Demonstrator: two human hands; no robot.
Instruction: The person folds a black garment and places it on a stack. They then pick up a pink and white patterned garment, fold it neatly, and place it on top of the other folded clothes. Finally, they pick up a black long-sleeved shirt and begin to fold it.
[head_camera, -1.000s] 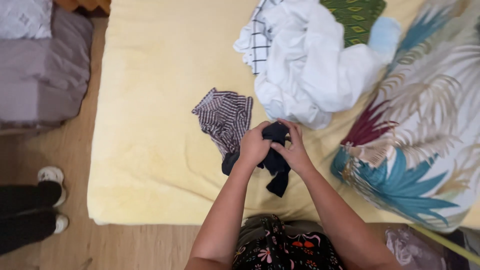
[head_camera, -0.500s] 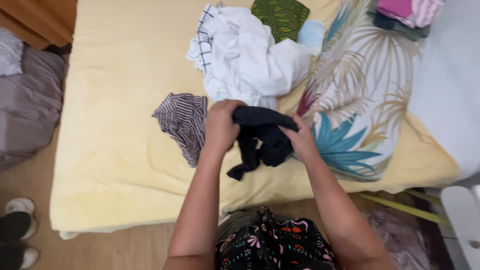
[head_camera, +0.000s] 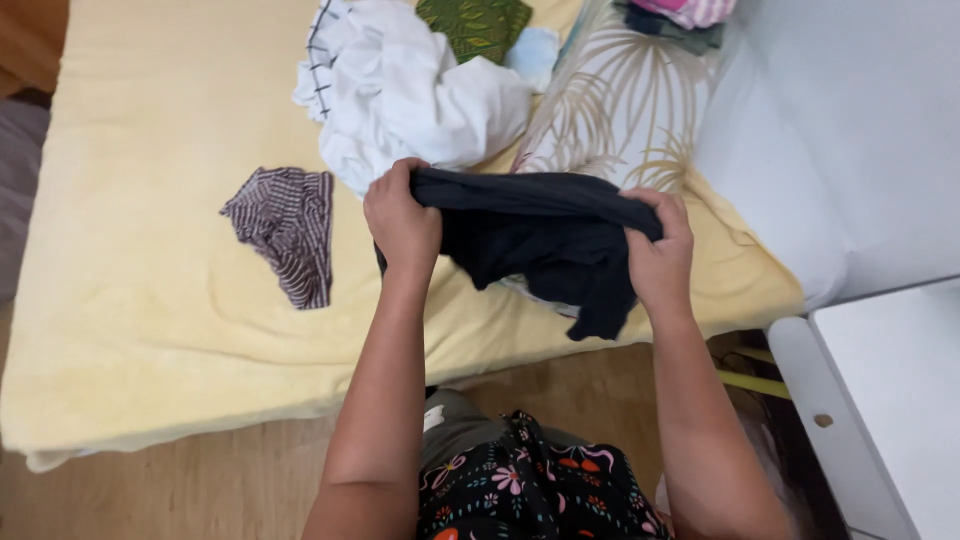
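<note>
black garment (head_camera: 545, 235), stretched between left hand (head_camera: 402, 220), right hand (head_camera: 658, 250)

- One view only, from a camera on the person's head, looking steeply down and forward.
- It sits close above the forearms, which rise from the bottom edge.
- The bed (head_camera: 150, 330) fills the upper left and middle; floor lies along the bottom.

Yellow bed (head_camera: 150, 330) with striped cloth (head_camera: 285, 225), white laundry (head_camera: 400, 90).
</note>
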